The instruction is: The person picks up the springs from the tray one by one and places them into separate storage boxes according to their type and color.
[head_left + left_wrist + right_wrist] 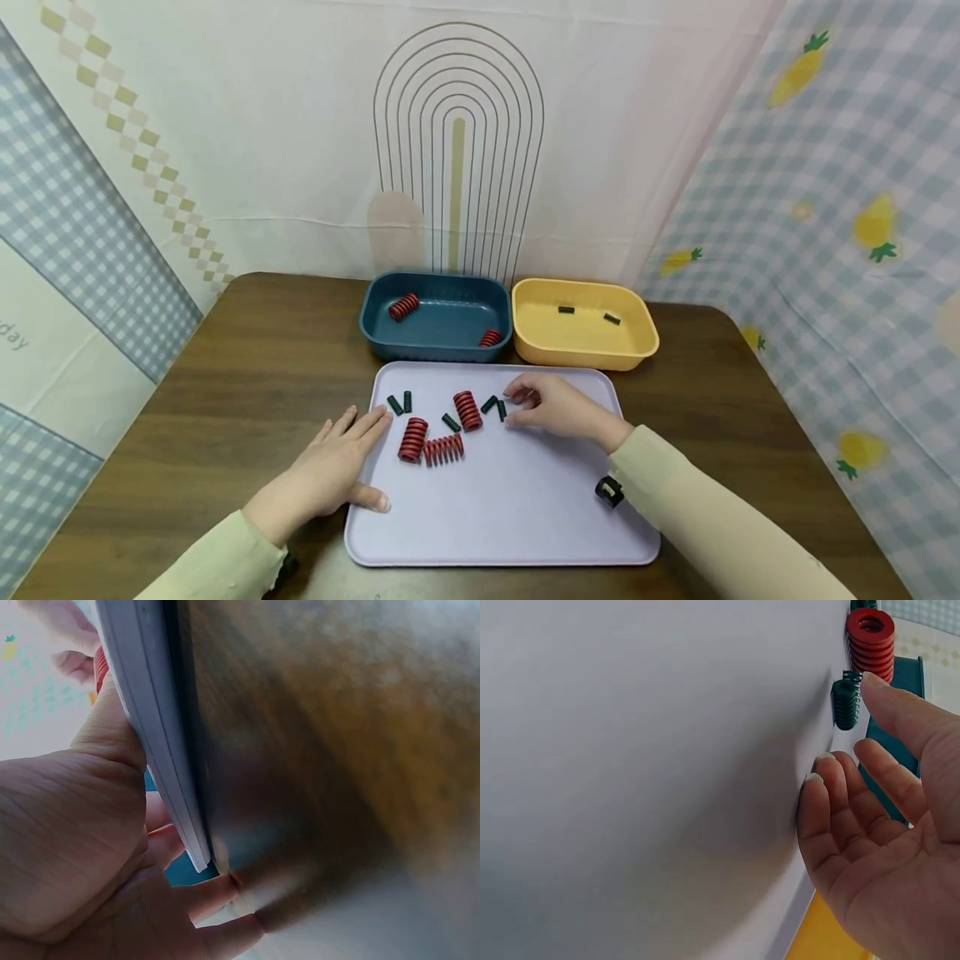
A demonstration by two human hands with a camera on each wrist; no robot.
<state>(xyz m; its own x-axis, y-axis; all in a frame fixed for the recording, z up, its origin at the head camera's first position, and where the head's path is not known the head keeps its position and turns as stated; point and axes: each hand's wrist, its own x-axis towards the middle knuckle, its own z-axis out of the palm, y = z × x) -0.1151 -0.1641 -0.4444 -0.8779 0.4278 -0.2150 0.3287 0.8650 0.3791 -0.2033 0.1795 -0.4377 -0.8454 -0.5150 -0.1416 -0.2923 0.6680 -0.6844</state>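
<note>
My right hand (558,408) reaches over the lilac tray (525,517), thumb and fingers apart with nothing between them. Its thumb tip is right by two small green springs (502,410); in the right wrist view, a green spring (845,705) stands out just beyond the thumb. My left hand (333,462) rests at the tray's left edge, fingers spread and thumb over the rim. Three large red springs (467,411) lie left of my right hand on the tray. A small green spring (451,422) lies among them, and two more green springs (407,402) lie near my left fingertips.
Behind the tray stands a blue bin (438,352) holding two red springs (404,307). To its right, a yellow bin (585,358) holds two green springs (566,310). Everything stands on a brown wooden table (285,367), with a patterned cloth (300,150) hanging behind.
</note>
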